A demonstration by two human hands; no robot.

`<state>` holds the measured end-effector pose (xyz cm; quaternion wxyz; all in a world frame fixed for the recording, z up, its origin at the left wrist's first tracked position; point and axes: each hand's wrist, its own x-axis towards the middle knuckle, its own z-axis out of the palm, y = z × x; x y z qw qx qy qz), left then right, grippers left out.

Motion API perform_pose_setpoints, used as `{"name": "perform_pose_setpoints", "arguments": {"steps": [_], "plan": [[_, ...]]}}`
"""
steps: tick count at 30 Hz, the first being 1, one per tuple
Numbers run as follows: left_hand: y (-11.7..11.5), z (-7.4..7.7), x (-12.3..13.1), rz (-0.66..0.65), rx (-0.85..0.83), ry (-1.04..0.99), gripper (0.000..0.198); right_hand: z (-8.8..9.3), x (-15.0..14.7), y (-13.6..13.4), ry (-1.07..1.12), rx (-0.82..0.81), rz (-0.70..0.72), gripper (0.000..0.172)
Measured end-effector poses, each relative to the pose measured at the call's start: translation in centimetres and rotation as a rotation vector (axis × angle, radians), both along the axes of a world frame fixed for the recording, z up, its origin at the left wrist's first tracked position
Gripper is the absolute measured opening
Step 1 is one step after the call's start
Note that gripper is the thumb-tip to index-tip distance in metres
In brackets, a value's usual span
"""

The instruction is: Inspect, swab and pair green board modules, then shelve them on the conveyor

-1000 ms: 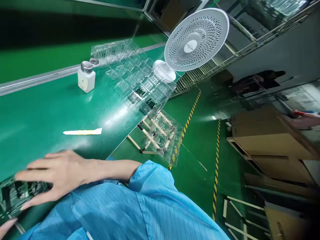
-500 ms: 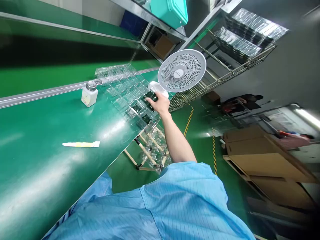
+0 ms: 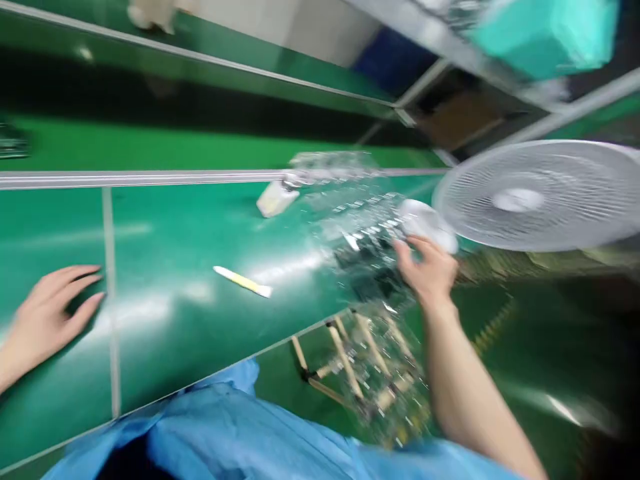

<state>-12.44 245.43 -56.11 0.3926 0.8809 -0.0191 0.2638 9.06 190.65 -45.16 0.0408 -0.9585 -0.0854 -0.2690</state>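
My left hand is over the green bench top at the left, fingers spread, holding nothing. At the tray's right edge is my right hand, its thumb and fingers apart with nothing visible between them. Beside it lies the clear plastic compartment tray, blurred, with dark circuit boards in its near pockets. A white round object sits just behind my right hand. Between my hands lies a white and yellow brush-like tool.
A white bottle stands left of the tray. A grey fan is at the right. Another dark board shows at the far left, beyond the metal rail. Below the bench edge is a tube-frame rack with clear trays.
The view has swung left. My left hand has come into view. My right hand, earlier on a circuit board in the tray, has shifted to the tray's edge with its fingers apart.
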Motion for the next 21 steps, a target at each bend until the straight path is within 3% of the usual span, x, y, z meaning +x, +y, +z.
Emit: {"name": "perform_pose_setpoints", "arguments": {"steps": [3,6,7,9,11,14,18,21], "plan": [[1.2,-2.0,1.3,0.096,0.139,0.055,0.017,-2.8,0.8,6.7,-0.089,0.119,0.32,0.041],[3.4,-3.3,4.1,0.187,0.241,0.112,0.018,-7.1,-1.5,16.0,-0.14,0.049,0.938,0.012],[4.2,-3.3,5.1,0.236,0.262,0.123,0.017,-8.3,-3.1,19.2,-0.125,0.019,1.099,0.016],[6.2,-3.0,7.3,0.361,0.281,0.139,0.023,-10.4,-6.7,25.1,-0.026,-0.032,1.284,0.022],[8.4,-2.1,9.9,0.51,0.27,0.153,0.038,-11.9,-9.7,29.6,0.118,-0.042,1.388,0.029],[11.8,-0.6,14.4,0.716,0.218,0.182,0.062,-13.1,-12.1,33.2,0.277,-0.022,1.43,0.035],[15.0,0.8,19.6,0.901,0.129,0.256,0.077,-13.4,-12.3,34.3,0.308,0.006,1.41,0.036],[16.5,1.4,21.6,0.924,0.116,0.314,0.058,-13.2,-12.1,34.0,0.316,0.025,1.397,0.034]]}}
